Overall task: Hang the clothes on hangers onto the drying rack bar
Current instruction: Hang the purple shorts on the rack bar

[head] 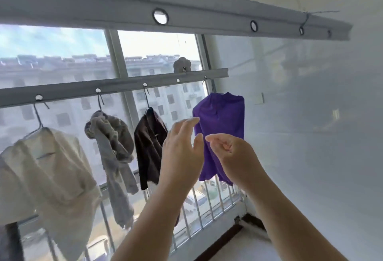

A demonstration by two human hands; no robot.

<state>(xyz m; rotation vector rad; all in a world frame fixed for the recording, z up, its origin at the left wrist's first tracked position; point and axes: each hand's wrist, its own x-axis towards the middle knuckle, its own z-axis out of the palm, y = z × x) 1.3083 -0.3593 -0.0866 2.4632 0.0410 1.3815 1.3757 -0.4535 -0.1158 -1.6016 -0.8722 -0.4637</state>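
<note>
A grey drying rack bar (116,89) with round holes runs across the window. From it hang, on wire hangers, a cream garment (49,169), a grey garment (113,146), a dark brown garment (148,142) and a purple garment (223,124) at the bar's right end. My left hand (182,146) is raised with straight fingers just left of the purple garment. My right hand (230,150) hovers in front of that garment's lower half, fingers loosely curled, holding nothing.
A second, nearer grey bar (207,15) with ring holes passes overhead. White railing bars (207,204) stand below the window. A white wall (310,115) closes the right side. Buildings show through the glass.
</note>
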